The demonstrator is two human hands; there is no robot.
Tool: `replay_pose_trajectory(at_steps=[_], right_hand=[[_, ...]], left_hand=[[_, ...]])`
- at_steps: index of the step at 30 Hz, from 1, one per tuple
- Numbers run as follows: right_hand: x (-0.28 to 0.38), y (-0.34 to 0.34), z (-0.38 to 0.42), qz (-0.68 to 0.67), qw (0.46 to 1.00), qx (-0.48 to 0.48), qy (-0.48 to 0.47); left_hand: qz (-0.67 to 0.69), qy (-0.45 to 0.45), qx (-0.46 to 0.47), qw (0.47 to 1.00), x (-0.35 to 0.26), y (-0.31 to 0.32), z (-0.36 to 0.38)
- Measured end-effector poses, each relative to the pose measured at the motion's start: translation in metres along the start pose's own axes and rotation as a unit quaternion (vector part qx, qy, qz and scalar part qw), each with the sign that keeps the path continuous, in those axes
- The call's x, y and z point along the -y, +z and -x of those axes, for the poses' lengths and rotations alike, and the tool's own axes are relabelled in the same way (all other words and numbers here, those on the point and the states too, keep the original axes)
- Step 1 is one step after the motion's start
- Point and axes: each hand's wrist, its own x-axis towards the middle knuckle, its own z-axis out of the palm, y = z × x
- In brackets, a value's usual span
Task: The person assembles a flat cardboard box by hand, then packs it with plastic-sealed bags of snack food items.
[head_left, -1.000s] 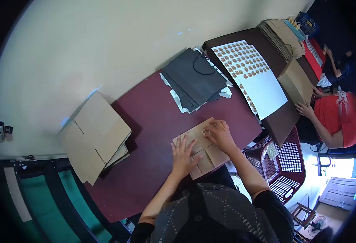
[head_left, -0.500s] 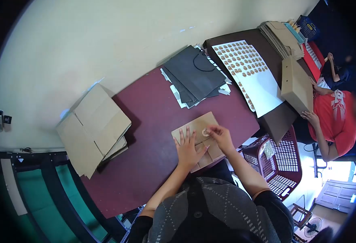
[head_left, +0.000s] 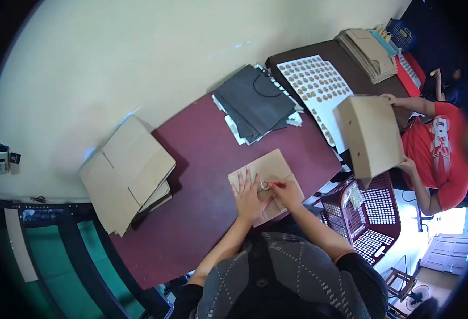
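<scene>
A small folded cardboard box (head_left: 276, 164) lies on the dark red table (head_left: 191, 138) close in front of me. My left hand (head_left: 249, 201) rests flat on its left part with the fingers spread. My right hand (head_left: 287, 192) pinches a small round sticker (head_left: 265, 185) at the middle of the box, beside my left fingertips. Part of the box is hidden beneath both hands.
Flat cardboard pieces (head_left: 127, 170) are stacked at the left. Dark paper bags (head_left: 255, 101) lie at the back, near sticker sheets (head_left: 314, 80). A co-worker in red (head_left: 441, 154) holds a large box (head_left: 372, 133) above a maroon basket (head_left: 375, 212).
My right hand has moved slightly left and down with the sticker, nearer my left hand. The co-worker's large box has swung left and down, now covering part of the sticker sheets.
</scene>
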Motion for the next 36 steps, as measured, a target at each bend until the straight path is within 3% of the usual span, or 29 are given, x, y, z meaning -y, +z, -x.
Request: replay_pose_trajectory(at_steps=[3, 8, 10, 16, 22, 36], right_hand=[[-0.002, 0.001, 0.002, 0.036, 0.999, -0.017, -0.003], [0.009, -0.007, 0.004, -0.066, 0.996, 0.021, 0.054], [0.027, -0.008, 0.008, 0.017, 0.997, 0.029, 0.071], [0.03, -0.009, 0.009, 0.017, 0.995, 0.044, 0.091], [0.018, 0.002, 0.012, 0.095, 0.995, -0.037, -0.015], [0.011, -0.001, 0.002, 0.147, 0.989, -0.016, -0.006]], left_hand=[[-0.013, 0.006, -0.003, 1.0, -0.001, 0.001, 0.0], [-0.018, 0.011, -0.021, 1.0, 0.004, 0.008, 0.001], [-0.015, 0.013, -0.022, 1.0, 0.002, 0.005, 0.004], [0.0, 0.017, -0.022, 1.0, 0.004, 0.005, 0.002], [-0.001, 0.019, -0.027, 0.999, 0.003, 0.006, 0.002], [-0.045, 0.01, -0.038, 0.998, -0.001, 0.006, 0.001]])
